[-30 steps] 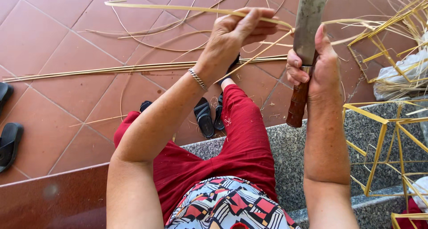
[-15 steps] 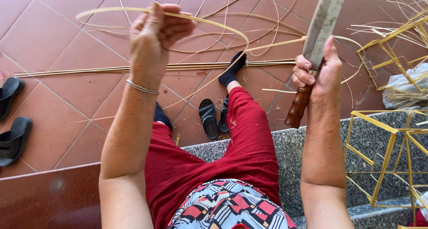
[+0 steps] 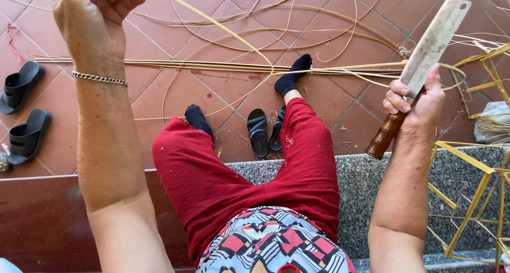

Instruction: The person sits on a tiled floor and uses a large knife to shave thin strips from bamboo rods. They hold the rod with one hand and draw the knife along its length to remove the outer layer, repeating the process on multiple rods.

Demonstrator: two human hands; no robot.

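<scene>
**Bamboo strip raised high, cleaver gripped at the ready**

The terracotta tile floor (image 3: 340,100) filled the top of the view, and across it lay a long bundle of bamboo strips (image 3: 212,67), running left to right with loose curls of split cane looping above it. Nearer in, a grey granite step (image 3: 361,182) carried the seated person, red trousers (image 3: 239,177) spread wide, black-socked feet out on the tiles. At the right edge stood a yellow bamboo frame (image 3: 473,198), open-sided, resting against the step.

And there was the left hand (image 3: 93,13), lifted high at the top left, curled into a tight fist around one thin bamboo strip (image 3: 234,34). That strip arced away from the fist, down and to the right, dropping to the bundle on the floor close by the right foot. A silver chain bracelet (image 3: 100,78) sat on that wrist.

Over on the right, the right hand (image 3: 417,100) was wrapped firmly round the brown ridged handle of a cleaver (image 3: 433,36), blade pointing up and away, tilted to the right, flat and worn. The knife touched no cane that could be seen.

Between the knees, a pair of black sandals (image 3: 265,132) lay side by side on the tiles. A second pair of black sandals (image 3: 24,113) sat well apart at the far left.
</scene>
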